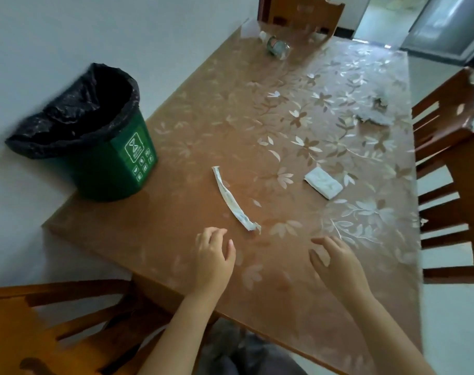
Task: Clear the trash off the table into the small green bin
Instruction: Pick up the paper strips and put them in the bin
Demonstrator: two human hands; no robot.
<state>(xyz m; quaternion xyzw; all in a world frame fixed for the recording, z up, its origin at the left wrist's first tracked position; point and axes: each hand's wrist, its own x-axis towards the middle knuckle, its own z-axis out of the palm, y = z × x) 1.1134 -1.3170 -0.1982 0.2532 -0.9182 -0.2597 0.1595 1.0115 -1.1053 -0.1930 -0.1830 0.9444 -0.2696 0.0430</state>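
The small green bin [114,169], lined with a black bag, stands on the table's left corner by the wall. A long white paper wrapper [231,199] lies flat mid-table, its near end just beyond my left hand [217,255], which hovers empty with curled, parted fingers. My right hand [336,262] also hovers over the table, fingers spread, holding nothing. A folded white tissue [323,183] lies further right. A crumpled clear wrapper [372,113] sits near the right edge, and a tipped clear cup [277,46] lies at the far end.
The table [192,125] has a brown floral plastic cover. Wooden chairs stand at the right [452,169], at the far end [303,12] and at the near left [57,328]. A white wall runs along the left side.
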